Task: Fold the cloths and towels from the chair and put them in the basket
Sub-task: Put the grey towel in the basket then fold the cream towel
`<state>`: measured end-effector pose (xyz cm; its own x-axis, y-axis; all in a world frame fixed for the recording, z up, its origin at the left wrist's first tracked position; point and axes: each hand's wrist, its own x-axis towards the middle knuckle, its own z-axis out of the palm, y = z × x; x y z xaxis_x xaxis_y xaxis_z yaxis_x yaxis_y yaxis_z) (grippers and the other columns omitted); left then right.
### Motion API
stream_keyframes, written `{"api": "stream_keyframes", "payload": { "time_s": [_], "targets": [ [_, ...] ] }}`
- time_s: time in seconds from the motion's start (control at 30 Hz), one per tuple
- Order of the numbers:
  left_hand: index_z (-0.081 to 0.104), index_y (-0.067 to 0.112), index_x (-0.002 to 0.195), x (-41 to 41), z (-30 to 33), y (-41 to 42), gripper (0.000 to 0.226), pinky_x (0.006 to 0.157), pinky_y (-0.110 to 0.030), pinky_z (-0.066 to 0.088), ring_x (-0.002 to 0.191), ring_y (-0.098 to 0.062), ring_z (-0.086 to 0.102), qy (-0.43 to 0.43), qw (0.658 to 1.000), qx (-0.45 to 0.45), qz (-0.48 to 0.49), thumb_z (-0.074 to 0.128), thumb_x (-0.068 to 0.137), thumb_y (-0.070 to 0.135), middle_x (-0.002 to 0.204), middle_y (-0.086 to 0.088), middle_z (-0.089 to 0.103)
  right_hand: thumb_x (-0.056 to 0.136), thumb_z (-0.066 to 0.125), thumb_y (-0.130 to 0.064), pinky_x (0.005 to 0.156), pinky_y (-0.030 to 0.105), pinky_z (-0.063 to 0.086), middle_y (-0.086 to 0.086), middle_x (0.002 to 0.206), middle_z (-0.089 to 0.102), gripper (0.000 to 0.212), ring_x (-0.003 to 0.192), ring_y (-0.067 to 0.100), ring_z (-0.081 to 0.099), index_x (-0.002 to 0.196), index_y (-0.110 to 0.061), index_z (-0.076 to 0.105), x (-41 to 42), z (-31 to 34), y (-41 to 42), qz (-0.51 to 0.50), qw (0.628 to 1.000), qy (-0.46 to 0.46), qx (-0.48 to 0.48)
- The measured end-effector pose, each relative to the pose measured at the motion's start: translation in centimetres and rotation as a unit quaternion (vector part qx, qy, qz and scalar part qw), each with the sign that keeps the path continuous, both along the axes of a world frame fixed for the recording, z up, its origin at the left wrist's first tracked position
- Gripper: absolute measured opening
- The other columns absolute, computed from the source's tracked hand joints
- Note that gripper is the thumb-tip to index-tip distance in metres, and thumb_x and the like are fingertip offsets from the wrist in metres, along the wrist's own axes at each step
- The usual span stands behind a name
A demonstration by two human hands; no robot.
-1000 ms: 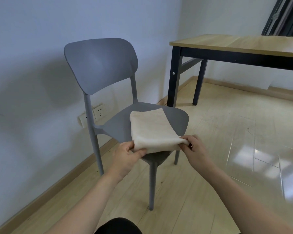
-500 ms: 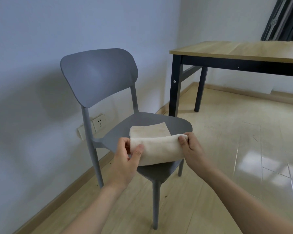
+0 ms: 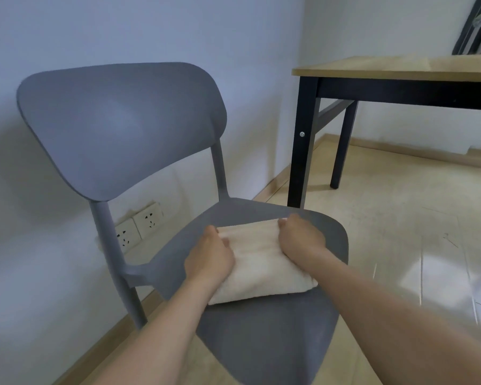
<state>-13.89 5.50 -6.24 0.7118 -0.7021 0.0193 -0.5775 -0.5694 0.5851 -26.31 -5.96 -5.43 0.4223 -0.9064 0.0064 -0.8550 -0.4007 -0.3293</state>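
A cream towel lies folded into a thick pad on the seat of the grey chair. My left hand grips the towel's far left corner, thumb on top. My right hand grips the far right corner with curled fingers. Both hands sit low against the seat, and the fold's rounded near edge faces me. No basket is in view.
A wooden table with black legs stands to the right, its nearest leg just behind the seat. Wall sockets sit low on the wall left of the chair. Glossy floor stretches to the right.
Both hands carried the towel's near edge up and over to its far edge, doubling the fold, and brought it down onto the seat. The view moved closer to the chair.
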Motion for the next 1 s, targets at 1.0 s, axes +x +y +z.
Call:
{"api": "stream_keyframes", "payload": {
  "time_s": [1.0],
  "targets": [
    [0.057,0.020,0.097,4.1,3.6,-4.4,0.028,0.084,-0.035,0.045,0.109,-0.022,0.048,-0.097,0.903,0.301,-0.290,0.052,0.073,0.032,0.112,-0.004,0.053,0.073,0.076,-0.042,0.096,0.036,0.049,0.001,0.119,0.055,0.067,0.111,0.024,0.055,0.130,-0.018,0.049,3.3,5.0,-3.7,0.238,0.907,0.290,0.193]
  ]
}}
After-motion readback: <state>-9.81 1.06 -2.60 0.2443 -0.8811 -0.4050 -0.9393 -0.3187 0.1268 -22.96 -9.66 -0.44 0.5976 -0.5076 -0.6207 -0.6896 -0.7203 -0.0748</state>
